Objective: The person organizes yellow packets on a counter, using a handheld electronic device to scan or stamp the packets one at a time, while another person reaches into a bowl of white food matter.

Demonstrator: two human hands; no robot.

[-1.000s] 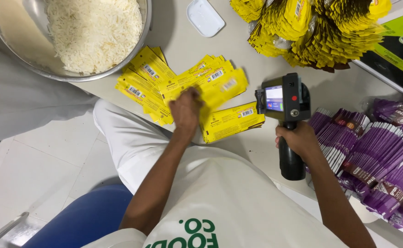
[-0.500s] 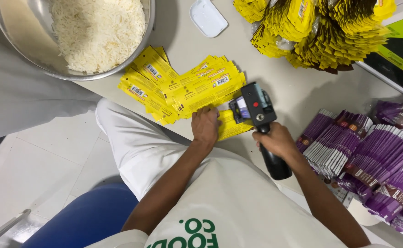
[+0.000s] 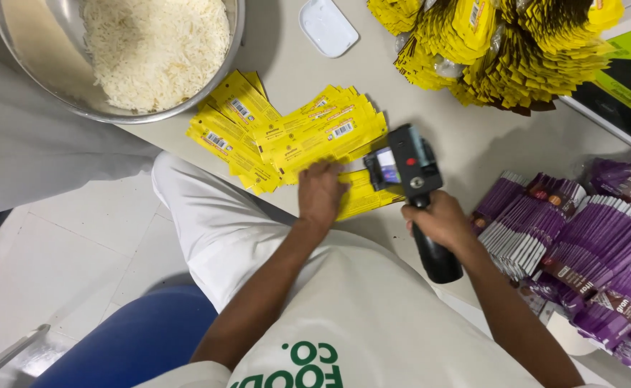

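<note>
The left hand lies palm-down, fingers spread flat, pressing a single yellow sachet against the pale, smooth tabletop; its grip is released, only pinning the packet. The right hand is clenched round the black cylindrical handle of a handheld printer, a boxy black device with a small lit screen and a red button, its head resting on the same sachet just right of the left hand. Above them fans a glossy spread of flat yellow sachets with white barcode patches. A rounded steel bowl of grainy white rice sits at the upper left, beside a white rounded-rectangle lid. A crinkled heap of yellow packets lies at the top right, and rows of slim purple sachets at the right.
</note>
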